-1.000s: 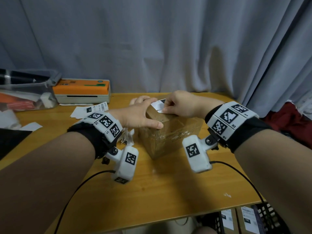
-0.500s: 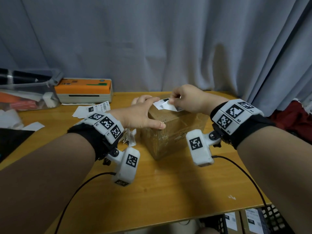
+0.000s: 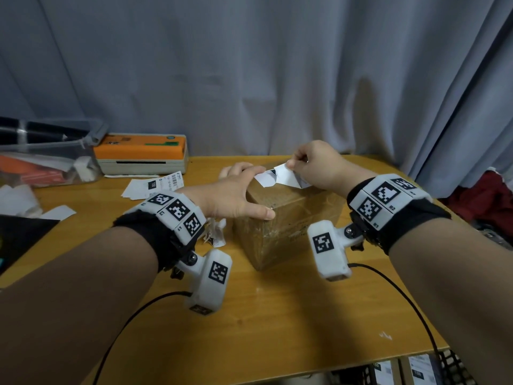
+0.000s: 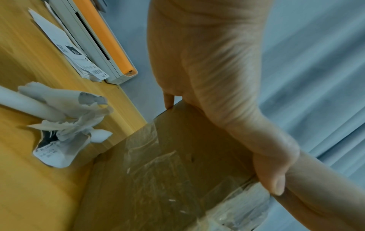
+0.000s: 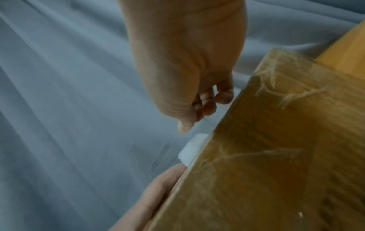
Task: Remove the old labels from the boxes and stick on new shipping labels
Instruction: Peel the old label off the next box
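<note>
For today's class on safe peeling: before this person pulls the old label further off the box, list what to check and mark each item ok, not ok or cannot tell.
1. Left hand steadies the cardboard box, fingers on top, thumb on the near edge: ok.
2. Right hand pinches the old label at its lifted edge: ok.
3. Label coming off in one piece: cannot tell; its edge looks ragged.
4. Box flat on the table: ok.
5. New labels within reach by the printer: ok.
</note>
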